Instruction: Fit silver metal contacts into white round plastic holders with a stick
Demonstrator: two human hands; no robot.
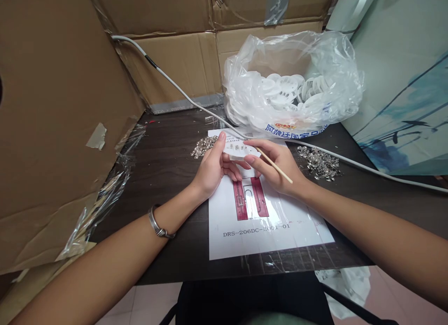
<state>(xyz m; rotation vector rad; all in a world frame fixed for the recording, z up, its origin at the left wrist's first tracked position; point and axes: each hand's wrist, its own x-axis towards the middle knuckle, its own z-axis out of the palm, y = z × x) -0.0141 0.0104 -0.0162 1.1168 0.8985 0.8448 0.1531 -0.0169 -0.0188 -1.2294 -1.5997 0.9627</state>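
Observation:
A white plastic piece [241,150] with small metal parts set in it is held over the printed sheet [224,245]. My left hand [213,169] grips its left end, thumb on top and fingers curled beneath. At its right end, my right hand [280,166] steadies the piece and also holds a thin wooden stick [276,165], whose upper end lies near the metal parts. Small metal pieces are heaped behind my left hand [203,147], and another metal heap [320,163] lies to the right of my right hand.
A clear plastic bag [241,101] full of white discs [283,89] stands at the back. A grey cable [182,93] crosses the dark table [168,148]. Cardboard walls [182,59] enclose the left and back; a white cup [350,10] is back right.

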